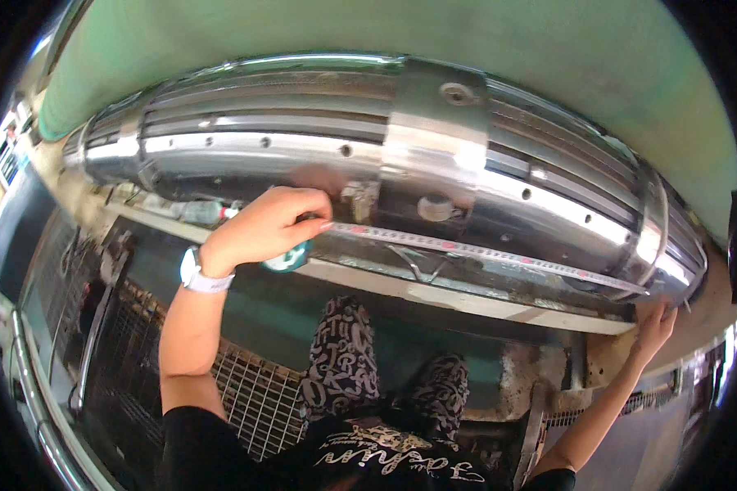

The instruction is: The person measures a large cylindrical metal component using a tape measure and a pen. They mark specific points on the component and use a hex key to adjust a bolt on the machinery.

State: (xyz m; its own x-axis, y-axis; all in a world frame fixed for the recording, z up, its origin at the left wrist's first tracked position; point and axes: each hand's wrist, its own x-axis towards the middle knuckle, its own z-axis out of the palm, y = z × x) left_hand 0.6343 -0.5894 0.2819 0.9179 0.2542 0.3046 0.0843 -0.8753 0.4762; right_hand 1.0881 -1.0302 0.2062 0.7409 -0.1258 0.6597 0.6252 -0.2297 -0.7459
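My left hand (264,222) is closed round a tape measure (291,260) with a teal case, its thumb and finger pinching where the blade comes out. The white blade (450,245) with red marks stretches out to the right, drawn straight along the front of a shiny steel roller (434,155). Down at the roller's right end, my right hand (653,329) pinches the blade's tip; its fingertips are partly hard to make out. The roller has a row of small holes, long grooves and a wide smooth band in its middle.
Behind the roller curves a large pale green drum (385,29). A light metal rail (467,299) runs below the blade. A clear bottle (202,212) lies left of my left hand. Wire grating (258,401) is beside my legs, and a pipe railing (37,393) bends along the far left.
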